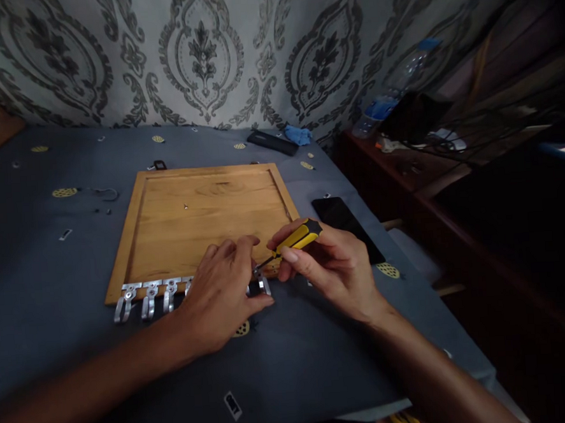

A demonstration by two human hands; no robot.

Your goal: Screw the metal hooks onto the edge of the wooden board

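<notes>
Slantwise, a yellow-and-black screwdriver (pixel 297 237) lies across the near right part of the wooden panel (pixel 169 234), its long axis running from the handle at upper right down leftward to a tip by the right-end metal hook (pixel 266 285). Whether the tip sits in a screw head there is too small to tell. The right hand (pixel 338 265) is folded around the handle, thumb on the near side and fingers beyond, so the hook lies to its left, along the line of the shaft.

Across from it, the left hand (pixel 220 289) reaches over the panel's near edge, thumb and forefinger parted around that same hook; how firmly they press, I cannot tell. Both hands are close to the hook, the left being the nearer. Left of that hand, more hooks (pixel 149 302) hang in a row off the near edge, and its palm hides the middle ones.

Farther out, a tiny screw (pixel 185 206) rests on the panel, a black smartphone (pixel 346 225) lies on the pineapple-print cloth (pixel 292 377) just beside its right side, and a dark narrow case (pixel 272 143) lies beyond its far edge, next to a crumpled blue rag (pixel 299 134).
</notes>
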